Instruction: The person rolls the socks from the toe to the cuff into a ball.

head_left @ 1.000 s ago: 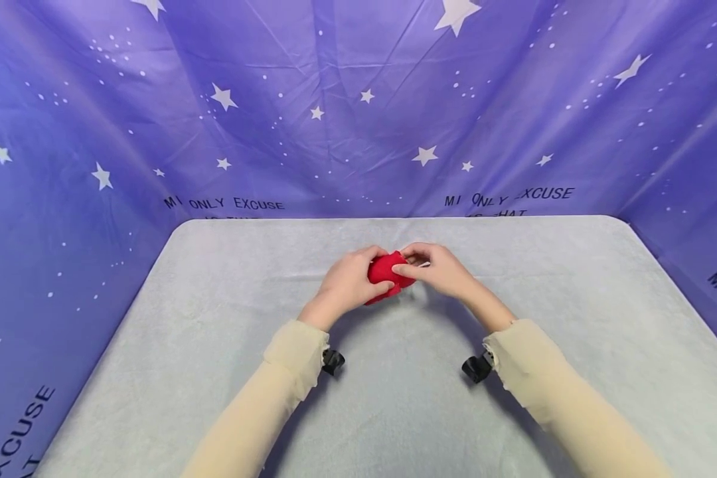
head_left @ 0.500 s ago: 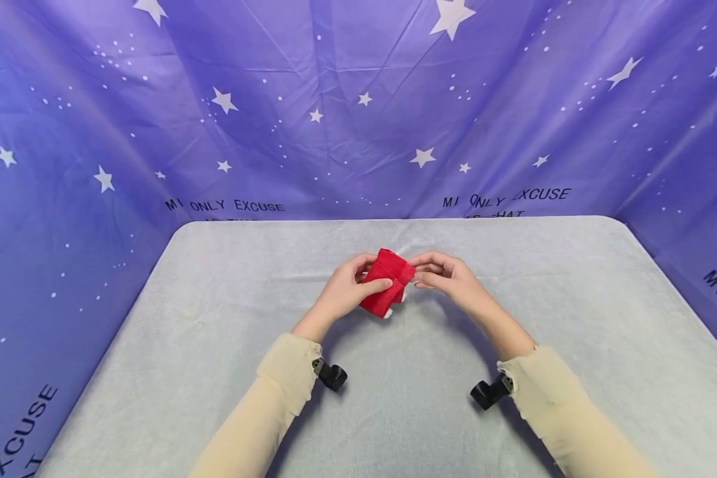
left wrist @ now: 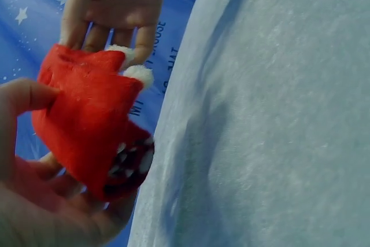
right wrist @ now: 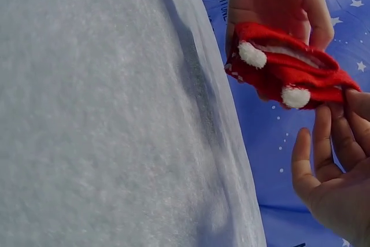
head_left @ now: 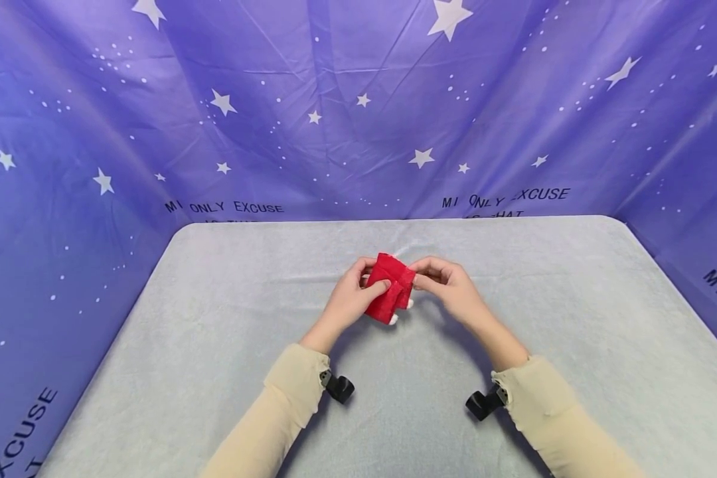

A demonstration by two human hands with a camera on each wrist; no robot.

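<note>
Red sock held between two hands above the worktop

Hands meet over the middle of the grey worktop (head_left: 215, 345), and between them hangs a small red sock (head_left: 390, 289) with white pom-poms (right wrist: 252, 54) and a dark patterned patch on its lower end. The left hand (head_left: 349, 299) grips the sock from its own side: the thumb lies across the red cloth on top, and the other fingers (left wrist: 69, 201) curl under it, so that the sock sits in the cup of the palm. The right hand (head_left: 448, 282) pinches the opposite edge of the sock between thumb and fingers (right wrist: 332, 137) (the wrist view shows the remaining fingers only loosely bent beside the pinch). The sock is folded or bunched rather than flat, tilted with one end pointing down toward the person; it is held clear of the worktop, with its shadow on the cloth below it. Both forearms come in from the near edge in cream sleeves (head_left: 287, 392), and a small black camera mount (head_left: 338, 387) sits at each wrist. The worktop is covered in a pale grey fleecy cloth with rounded far corners. Behind and to both sides stands a purple backdrop (head_left: 358, 99) printed with white stars and dots, and lines of dark lettering that read "MY ONLY EXCUSE" run along it just above the far edge of the worktop.
</note>
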